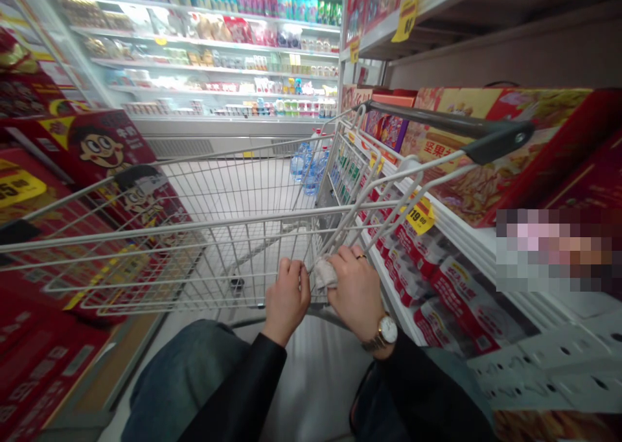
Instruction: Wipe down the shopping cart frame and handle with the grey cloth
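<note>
Your left hand (286,301): grip closed on shopping cart (204,225) wire | your right hand (357,293): grip clamped on crumpled white cloth (324,275) (pressed against the wire, beside your left hand) | red boxes (510,150) alongside on shelf

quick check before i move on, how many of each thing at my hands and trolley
hands: 2, left hand and right hand
wristwatches: 1, gold-coloured wristwatch
rings: 1, ring
white items: 1, crumpled white cloth or tissue
trolleys: 1, wire shopping trolley
total: 6
</note>
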A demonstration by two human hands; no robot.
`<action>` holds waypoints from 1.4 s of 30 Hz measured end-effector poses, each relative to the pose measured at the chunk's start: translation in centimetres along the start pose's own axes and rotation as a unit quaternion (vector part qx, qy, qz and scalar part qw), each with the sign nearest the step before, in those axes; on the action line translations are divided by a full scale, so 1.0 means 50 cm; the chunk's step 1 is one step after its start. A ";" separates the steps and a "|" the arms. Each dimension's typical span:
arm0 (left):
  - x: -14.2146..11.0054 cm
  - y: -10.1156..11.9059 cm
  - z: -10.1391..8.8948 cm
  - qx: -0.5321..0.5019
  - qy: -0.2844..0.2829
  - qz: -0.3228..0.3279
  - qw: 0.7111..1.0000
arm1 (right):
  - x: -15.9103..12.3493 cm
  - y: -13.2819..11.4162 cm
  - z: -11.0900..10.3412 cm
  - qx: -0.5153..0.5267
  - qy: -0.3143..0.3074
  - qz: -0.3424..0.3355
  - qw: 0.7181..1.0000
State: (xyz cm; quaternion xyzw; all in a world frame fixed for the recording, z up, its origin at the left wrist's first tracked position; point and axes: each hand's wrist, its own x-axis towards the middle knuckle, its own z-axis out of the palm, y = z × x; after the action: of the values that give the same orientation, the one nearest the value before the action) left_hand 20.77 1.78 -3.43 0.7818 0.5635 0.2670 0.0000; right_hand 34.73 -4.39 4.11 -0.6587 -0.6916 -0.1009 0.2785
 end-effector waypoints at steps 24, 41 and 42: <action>-0.001 -0.015 0.007 0.000 0.010 0.001 1.000 | -0.009 0.041 -0.063 0.039 0.204 0.045 0.977; -0.001 -0.009 0.004 0.003 0.001 -0.004 1.000 | -0.010 0.055 -0.090 0.019 0.125 0.076 0.989; -0.001 -0.009 0.004 0.004 0.001 -0.003 1.000 | -0.009 0.053 -0.080 0.005 0.089 0.071 0.993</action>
State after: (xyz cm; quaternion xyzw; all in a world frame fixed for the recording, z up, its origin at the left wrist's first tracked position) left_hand 20.46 1.97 -3.77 0.7800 0.5668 0.2654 -0.0023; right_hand 38.29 -6.49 6.58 -0.6935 -0.6159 -0.1357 0.3483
